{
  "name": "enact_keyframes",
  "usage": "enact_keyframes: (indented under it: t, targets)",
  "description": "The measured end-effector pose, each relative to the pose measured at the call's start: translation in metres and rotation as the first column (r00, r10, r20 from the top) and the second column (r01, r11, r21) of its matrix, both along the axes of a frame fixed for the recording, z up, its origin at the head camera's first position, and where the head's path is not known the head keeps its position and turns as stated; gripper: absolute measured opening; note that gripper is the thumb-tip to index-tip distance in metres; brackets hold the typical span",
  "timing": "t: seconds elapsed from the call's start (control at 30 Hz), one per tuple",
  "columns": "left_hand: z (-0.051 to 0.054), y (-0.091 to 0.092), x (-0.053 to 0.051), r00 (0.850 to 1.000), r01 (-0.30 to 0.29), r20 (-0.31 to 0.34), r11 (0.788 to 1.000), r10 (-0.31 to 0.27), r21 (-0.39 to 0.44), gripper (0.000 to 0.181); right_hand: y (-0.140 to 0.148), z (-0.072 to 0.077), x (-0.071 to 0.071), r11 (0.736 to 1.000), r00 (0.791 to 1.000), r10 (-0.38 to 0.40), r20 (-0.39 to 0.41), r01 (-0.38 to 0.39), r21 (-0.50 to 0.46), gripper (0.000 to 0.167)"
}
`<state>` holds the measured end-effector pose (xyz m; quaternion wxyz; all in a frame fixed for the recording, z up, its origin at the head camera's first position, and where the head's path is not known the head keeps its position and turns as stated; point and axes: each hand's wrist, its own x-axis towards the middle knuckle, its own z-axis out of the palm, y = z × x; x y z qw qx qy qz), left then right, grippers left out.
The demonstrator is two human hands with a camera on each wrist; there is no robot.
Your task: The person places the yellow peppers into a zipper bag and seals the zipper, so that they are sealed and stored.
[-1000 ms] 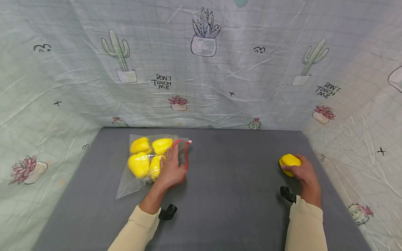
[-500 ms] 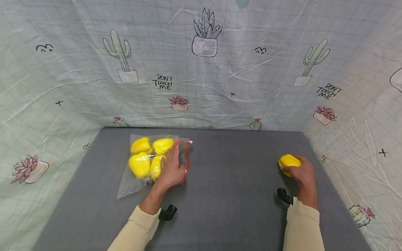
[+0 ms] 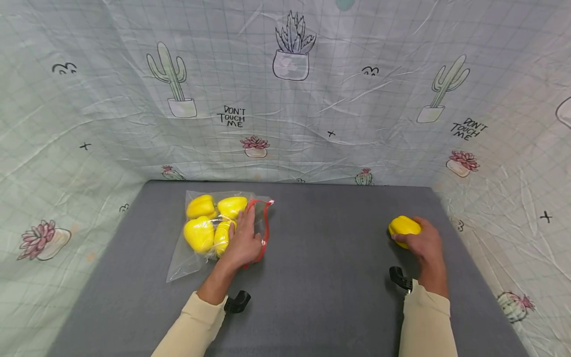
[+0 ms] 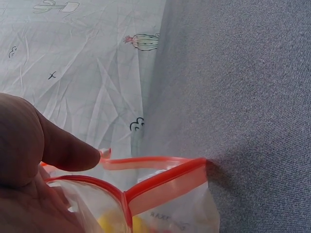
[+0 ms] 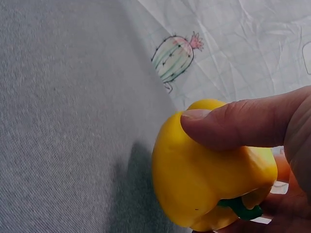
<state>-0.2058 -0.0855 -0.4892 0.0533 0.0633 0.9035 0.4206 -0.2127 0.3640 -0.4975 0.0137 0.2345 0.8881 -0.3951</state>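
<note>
In the head view, a clear zip bag [image 3: 178, 265] with a red strip along its mouth lies at the left of the table, several yellow bell peppers [image 3: 199, 235] inside. My left hand [image 3: 244, 243] holds the bag at its mouth, fingers lying across the film. The left wrist view shows the thumb [image 4: 73, 151] beside the red zip strip [image 4: 167, 182], and the mouth gaping. On the right, my right hand [image 3: 427, 245] grips another yellow bell pepper [image 3: 403, 226]. Up close in the right wrist view, that bell pepper [image 5: 194, 174] has a green stem, with the thumb pressed along its side.
A grey cloth-covered table [image 3: 327, 258] lies between the two hands. Behind it and at both sides hangs a pale curtain [image 3: 339, 104] printed with cacti. A black wrist camera [image 3: 238, 301] sits by the left cuff, another wrist camera [image 3: 400, 277] by the right.
My right hand has shifted slightly left with the bell pepper in its grip. The left hand and the bag stay about where they were.
</note>
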Motion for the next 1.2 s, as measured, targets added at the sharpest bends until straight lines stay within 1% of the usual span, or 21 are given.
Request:
enact_keyframes:
  t: [0.17,0.37,0.67,0.77,0.93,1.2]
  targets:
    - [0.001,-0.001,0.000,1.000,0.013,0.004,1.000,-0.012,-0.004,0.076,-0.007,0.004,0.000,1.000,1.000,0.020,-0.002,-0.020,-0.002,0.091]
    - [0.001,-0.003,0.000,1.000,0.026,0.016,1.000,-0.026,-0.007,0.076,-0.015,0.008,-0.001,0.999,0.998,0.045,-0.033,-0.045,-0.016,0.091]
    - [0.001,-0.003,-0.001,0.999,0.032,0.035,0.999,-0.031,-0.012,0.079,-0.028,0.011,-0.004,0.996,0.994,0.091,-0.059,-0.092,-0.006,0.090]
    - [0.002,-0.003,-0.001,0.999,0.033,0.035,0.999,-0.032,-0.013,0.079,-0.033,0.012,-0.005,0.994,0.992,0.111,-0.061,-0.112,-0.016,0.091]
    - [0.002,-0.002,-0.001,0.999,0.034,0.018,0.999,-0.034,-0.014,0.079,-0.041,0.013,-0.007,0.989,0.987,0.146,-0.071,-0.148,-0.028,0.092]
    - [0.002,-0.003,-0.001,0.999,0.036,0.008,0.999,-0.036,-0.016,0.079,-0.056,0.012,-0.011,0.984,0.981,0.173,-0.084,-0.176,-0.026,0.090]
